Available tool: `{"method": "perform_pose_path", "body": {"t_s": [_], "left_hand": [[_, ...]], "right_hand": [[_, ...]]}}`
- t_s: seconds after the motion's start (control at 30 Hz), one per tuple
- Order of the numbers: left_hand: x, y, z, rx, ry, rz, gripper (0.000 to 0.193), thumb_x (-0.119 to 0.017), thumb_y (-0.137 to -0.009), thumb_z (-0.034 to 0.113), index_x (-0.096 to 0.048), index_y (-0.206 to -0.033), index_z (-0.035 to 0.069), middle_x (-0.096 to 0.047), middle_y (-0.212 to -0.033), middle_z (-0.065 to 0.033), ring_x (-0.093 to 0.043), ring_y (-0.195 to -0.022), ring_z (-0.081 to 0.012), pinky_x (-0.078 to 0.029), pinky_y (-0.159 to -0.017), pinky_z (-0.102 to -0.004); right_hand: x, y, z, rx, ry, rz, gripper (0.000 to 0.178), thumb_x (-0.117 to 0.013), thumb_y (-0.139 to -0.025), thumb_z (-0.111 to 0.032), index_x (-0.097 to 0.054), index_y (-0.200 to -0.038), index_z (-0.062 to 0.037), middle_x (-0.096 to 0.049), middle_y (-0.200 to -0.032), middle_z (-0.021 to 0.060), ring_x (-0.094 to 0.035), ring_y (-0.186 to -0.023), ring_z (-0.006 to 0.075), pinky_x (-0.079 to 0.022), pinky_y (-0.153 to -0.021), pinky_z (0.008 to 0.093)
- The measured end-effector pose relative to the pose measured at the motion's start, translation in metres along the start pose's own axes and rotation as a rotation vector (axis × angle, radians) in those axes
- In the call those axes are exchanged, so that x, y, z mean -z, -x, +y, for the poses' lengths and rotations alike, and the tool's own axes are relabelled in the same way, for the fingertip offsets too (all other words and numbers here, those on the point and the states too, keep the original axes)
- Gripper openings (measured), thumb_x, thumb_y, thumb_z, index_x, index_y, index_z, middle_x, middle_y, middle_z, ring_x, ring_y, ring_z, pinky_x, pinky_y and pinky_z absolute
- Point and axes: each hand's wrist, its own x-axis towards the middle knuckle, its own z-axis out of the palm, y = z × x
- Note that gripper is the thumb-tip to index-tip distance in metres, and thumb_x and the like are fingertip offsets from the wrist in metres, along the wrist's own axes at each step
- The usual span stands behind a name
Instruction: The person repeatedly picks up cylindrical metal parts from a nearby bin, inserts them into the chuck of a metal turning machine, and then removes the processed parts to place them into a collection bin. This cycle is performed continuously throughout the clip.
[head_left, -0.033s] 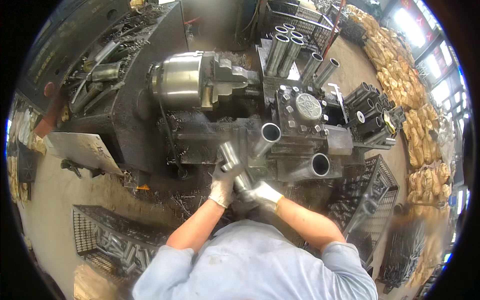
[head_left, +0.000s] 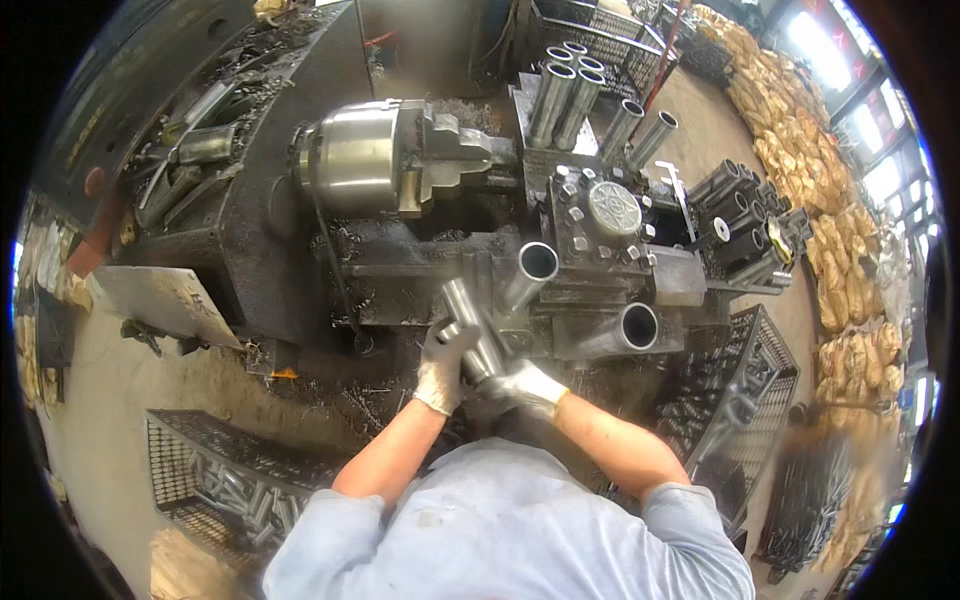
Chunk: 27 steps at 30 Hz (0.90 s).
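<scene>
A shiny metal tube (head_left: 466, 306) slants up and to the left in front of my body. My left hand (head_left: 440, 365), in a dirty pale glove, is closed around its middle; a small bright metal piece (head_left: 448, 333) shows by those fingers, its kind unclear. Lower down, my right hand (head_left: 532, 388), also gloved, grips the near end, partly blurred. Just beyond the hands, one open-ended tube (head_left: 532, 272) stands on the lathe carriage, and a wider tube (head_left: 625, 332) leans to its right.
The lathe's chuck (head_left: 410, 160) and bolted tool post (head_left: 612, 212) lie ahead. Several tubes (head_left: 568, 100) stand behind the post. A rack of tubes (head_left: 745, 215) is at the right. Mesh crates with metal parts flank me: a left crate (head_left: 180, 425) and a right crate (head_left: 785, 385).
The tube has shifted very slightly in my hands, and the small metal piece by my left fingers shows more clearly. Both arms stay nearly in place.
</scene>
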Motion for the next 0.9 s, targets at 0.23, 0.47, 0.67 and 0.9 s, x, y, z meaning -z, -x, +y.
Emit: {"method": "perform_pose_path", "body": {"t_s": [0.23,0.47,0.67,0.9], "left_hand": [[0.039,-0.018,-0.025,0.167,0.373,-0.189,0.043,-0.057,-0.107,0.052,-0.065,-0.114,0.01,-0.074,-0.106,-0.0116,-0.074,-0.097,-0.0307,-0.063,-0.087,-0.0483],[-0.001,0.044,-0.017,-0.141,-0.355,-0.284,0.062,-0.066,-0.103,0.053,-0.052,-0.141,0.006,-0.073,-0.101,-0.0146,-0.075,-0.079,-0.0275,-0.065,-0.066,-0.0389],[-0.059,-0.003,-0.055,0.215,-0.219,-0.824,0.06,-0.047,-0.112,0.05,-0.054,-0.148,0.001,-0.075,-0.112,-0.0165,-0.075,-0.09,-0.0291,-0.065,-0.076,-0.0424],[0.016,-0.001,-0.03,0.614,-0.156,-0.849,0.08,-0.082,-0.091,0.044,-0.051,-0.151,0.002,-0.072,-0.119,-0.0161,-0.075,-0.096,-0.0287,-0.065,-0.085,-0.0432]], "right_hand": [[0.031,0.037,-0.026,0.33,0.726,-0.056,0.063,-0.089,-0.076,-0.033,-0.068,-0.125,-0.0003,-0.077,-0.103,0.0183,-0.074,-0.097,0.0311,-0.059,-0.086,0.0453],[0.071,0.187,-0.089,0.234,1.017,0.512,0.067,-0.088,-0.069,-0.013,-0.071,-0.133,-0.0053,-0.077,-0.118,0.0149,-0.076,-0.11,0.0247,-0.059,-0.101,0.0374],[0.121,0.144,-0.09,0.658,0.616,0.049,0.069,-0.088,-0.072,-0.009,-0.068,-0.137,-0.0024,-0.078,-0.117,0.0118,-0.073,-0.108,0.0178,-0.057,-0.1,0.0342],[0.112,0.086,-0.076,0.721,0.71,0.438,0.046,-0.089,-0.08,-0.021,-0.07,-0.119,-0.0062,-0.079,-0.101,0.0132,-0.077,-0.09,0.0261,-0.062,-0.083,0.0381]]}}
